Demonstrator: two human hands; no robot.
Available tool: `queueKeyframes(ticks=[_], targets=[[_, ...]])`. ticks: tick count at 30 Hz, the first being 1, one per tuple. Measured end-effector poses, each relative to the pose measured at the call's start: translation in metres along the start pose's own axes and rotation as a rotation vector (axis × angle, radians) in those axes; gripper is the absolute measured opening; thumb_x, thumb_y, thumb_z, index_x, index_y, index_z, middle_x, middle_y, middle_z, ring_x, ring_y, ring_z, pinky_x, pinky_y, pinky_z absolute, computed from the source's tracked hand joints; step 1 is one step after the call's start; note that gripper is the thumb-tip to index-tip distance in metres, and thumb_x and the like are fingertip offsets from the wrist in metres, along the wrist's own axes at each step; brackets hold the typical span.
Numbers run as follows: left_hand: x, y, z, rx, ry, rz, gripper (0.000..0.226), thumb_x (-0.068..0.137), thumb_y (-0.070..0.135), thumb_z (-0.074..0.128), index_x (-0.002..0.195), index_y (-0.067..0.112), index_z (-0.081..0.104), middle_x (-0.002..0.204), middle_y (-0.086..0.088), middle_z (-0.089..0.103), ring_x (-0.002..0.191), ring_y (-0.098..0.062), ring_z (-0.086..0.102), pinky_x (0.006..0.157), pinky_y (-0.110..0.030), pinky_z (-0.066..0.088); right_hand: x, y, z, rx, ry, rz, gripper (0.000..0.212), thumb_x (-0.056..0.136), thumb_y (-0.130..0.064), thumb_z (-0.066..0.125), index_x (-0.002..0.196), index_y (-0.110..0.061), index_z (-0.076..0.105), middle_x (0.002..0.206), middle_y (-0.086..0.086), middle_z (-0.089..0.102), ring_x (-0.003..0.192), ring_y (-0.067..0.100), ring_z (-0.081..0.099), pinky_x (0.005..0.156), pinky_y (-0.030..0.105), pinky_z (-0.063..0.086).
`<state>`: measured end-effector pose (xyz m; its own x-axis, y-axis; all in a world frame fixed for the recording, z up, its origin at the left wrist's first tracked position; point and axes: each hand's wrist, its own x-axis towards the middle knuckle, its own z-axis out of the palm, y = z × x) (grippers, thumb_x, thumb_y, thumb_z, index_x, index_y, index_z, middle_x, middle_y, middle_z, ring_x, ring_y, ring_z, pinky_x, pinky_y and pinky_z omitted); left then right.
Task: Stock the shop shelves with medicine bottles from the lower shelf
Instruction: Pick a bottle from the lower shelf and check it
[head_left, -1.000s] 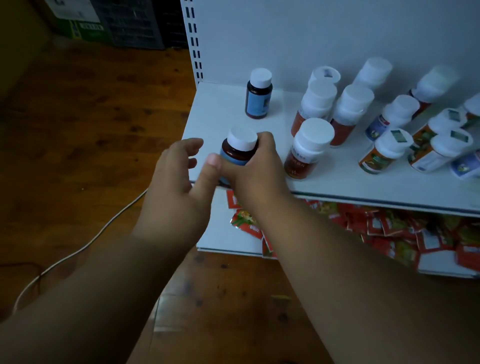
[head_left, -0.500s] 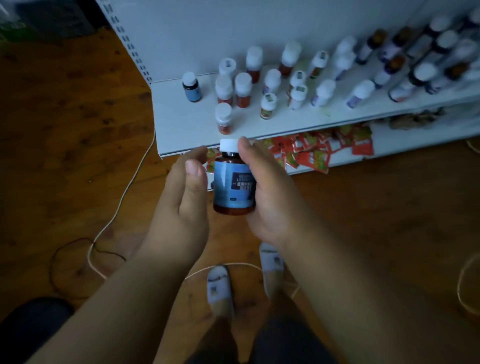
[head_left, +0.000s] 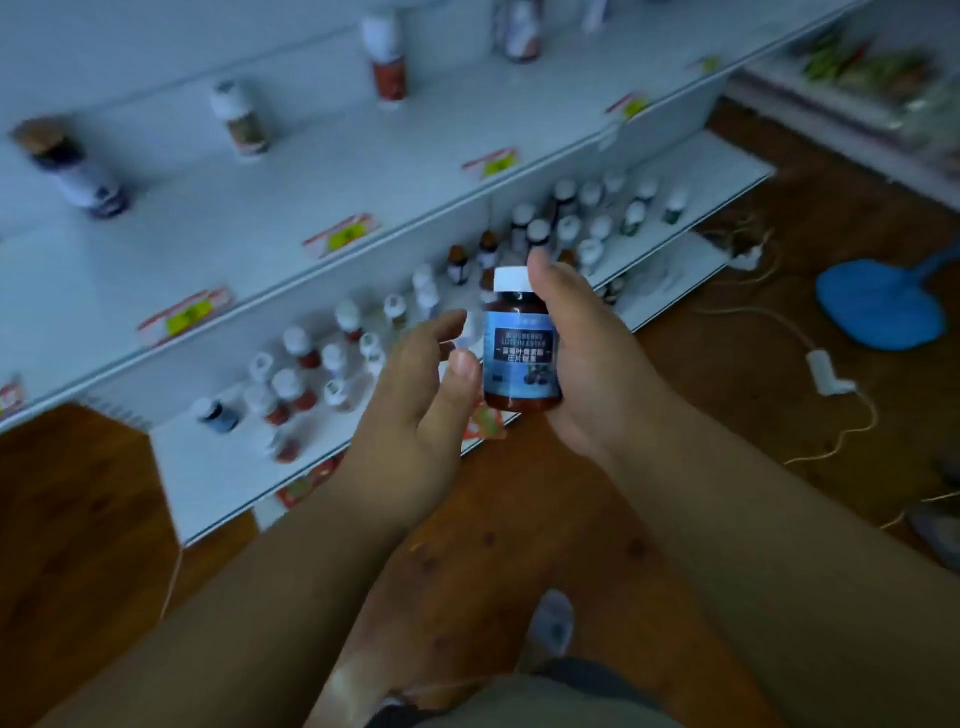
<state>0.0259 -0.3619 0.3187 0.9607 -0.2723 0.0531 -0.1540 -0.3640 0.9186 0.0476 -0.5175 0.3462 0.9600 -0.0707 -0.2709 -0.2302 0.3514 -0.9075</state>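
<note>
One bottle, heading up

One bottle (head_left: 521, 345) stands upright in the right hand (head_left: 592, 358), fingers curled round it, above the lower shelf (head_left: 218, 467). Left hand (head_left: 415, 410) hovers beside it, fingers relaxed, holding nothing. Best keep it upright, label outward, and set it on the upper shelf (head_left: 291, 187) clear of neighbours.

Upright brown blue-labelled bottle (head_left: 521, 345), white cap, held midair

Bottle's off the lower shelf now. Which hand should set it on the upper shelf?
Right. The right hand already grips the blue-label bottle upright, while the left hand hangs open beside it, holding nothing. The upper shelf has bare space between its few bottles.
</note>
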Motion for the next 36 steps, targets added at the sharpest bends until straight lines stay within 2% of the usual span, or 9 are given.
queueKeyframes(ticks=[3,7,10,14,17,22,24,27,36], targets=[[0.052,0.047,0.045,0.033,-0.014,0.080,0.082,0.084,0.079,0.027,0.144,0.026,0.043,0.140,0.010,0.049,0.131,0.002,0.042,0.094,-0.005,0.037,0.014,-0.054,-0.047,-0.100,0.000,-0.110,0.022,0.078,-0.053,0.064,0.079,-0.031,0.064,0.090,0.009,0.064,0.084,0.028,0.065,0.084,0.058,0.054],[0.105,0.082,0.081,0.028,-0.040,0.180,0.078,0.082,0.073,0.032,0.143,0.026,0.043,0.138,0.011,0.047,0.123,0.006,0.045,0.079,-0.005,0.045,0.037,-0.106,-0.096,-0.162,0.037,-0.213,0.019,0.093,-0.039,0.063,0.096,-0.020,0.060,0.093,0.010,0.064,0.081,0.022,0.067,0.074,0.041,0.056],[0.154,0.094,0.097,0.131,-0.054,0.252,0.076,0.083,0.077,0.029,0.142,0.032,0.040,0.135,0.020,0.044,0.124,0.007,0.042,0.101,-0.025,0.043,0.068,-0.134,-0.119,-0.173,0.083,-0.291,0.028,0.087,-0.038,0.062,0.099,-0.013,0.057,0.089,0.006,0.064,0.081,0.020,0.067,0.073,0.038,0.058],[0.230,0.097,0.119,0.102,-0.099,0.304,0.087,0.080,0.087,0.028,0.144,0.030,0.039,0.136,0.012,0.049,0.124,-0.007,0.050,0.099,-0.046,0.048,0.120,-0.168,-0.153,-0.260,0.116,-0.364,0.034,0.075,-0.046,0.065,0.096,-0.019,0.060,0.089,0.001,0.068,0.086,0.019,0.069,0.078,0.039,0.060],[0.288,0.106,0.145,0.128,-0.172,0.310,0.089,0.078,0.090,0.026,0.145,0.033,0.036,0.138,0.013,0.047,0.126,-0.003,0.045,0.103,-0.043,0.046,0.157,-0.202,-0.189,-0.324,0.190,-0.397,0.037,0.074,-0.049,0.068,0.098,-0.021,0.062,0.102,0.012,0.068,0.101,0.031,0.067,0.084,0.048,0.059],[0.369,0.134,0.204,0.189,-0.265,0.325,0.091,0.075,0.090,0.022,0.146,0.035,0.035,0.141,0.011,0.044,0.126,-0.006,0.044,0.104,-0.043,0.044,0.196,-0.255,-0.259,-0.428,0.283,-0.417,0.039,0.076,-0.049,0.065,0.102,-0.019,0.062,0.101,0.007,0.067,0.094,0.019,0.069,0.074,0.033,0.060],[0.394,0.145,0.230,0.197,-0.289,0.326,0.091,0.074,0.089,0.024,0.146,0.035,0.034,0.142,0.010,0.043,0.125,-0.004,0.043,0.102,-0.037,0.044,0.214,-0.266,-0.290,-0.475,0.319,-0.411,0.041,0.079,-0.050,0.062,0.105,-0.018,0.062,0.102,0.005,0.069,0.095,0.017,0.069,0.077,0.033,0.061],[0.433,0.158,0.277,0.200,-0.326,0.287,0.090,0.072,0.084,0.028,0.147,0.035,0.032,0.145,0.009,0.040,0.128,-0.006,0.041,0.105,-0.040,0.044,0.245,-0.279,-0.344,-0.524,0.346,-0.401,0.032,0.091,-0.046,0.060,0.108,-0.019,0.063,0.101,0.001,0.070,0.097,0.017,0.069,0.083,0.042,0.061],[0.541,0.187,0.397,0.271,-0.172,0.180,0.084,0.075,0.080,0.036,0.147,0.038,0.030,0.150,0.010,0.038,0.134,-0.007,0.037,0.110,-0.043,0.040,0.353,-0.358,-0.479,-0.729,0.166,-0.301,0.027,0.100,-0.042,0.051,0.113,-0.023,0.063,0.105,-0.001,0.068,0.100,0.015,0.066,0.091,0.045,0.056]])
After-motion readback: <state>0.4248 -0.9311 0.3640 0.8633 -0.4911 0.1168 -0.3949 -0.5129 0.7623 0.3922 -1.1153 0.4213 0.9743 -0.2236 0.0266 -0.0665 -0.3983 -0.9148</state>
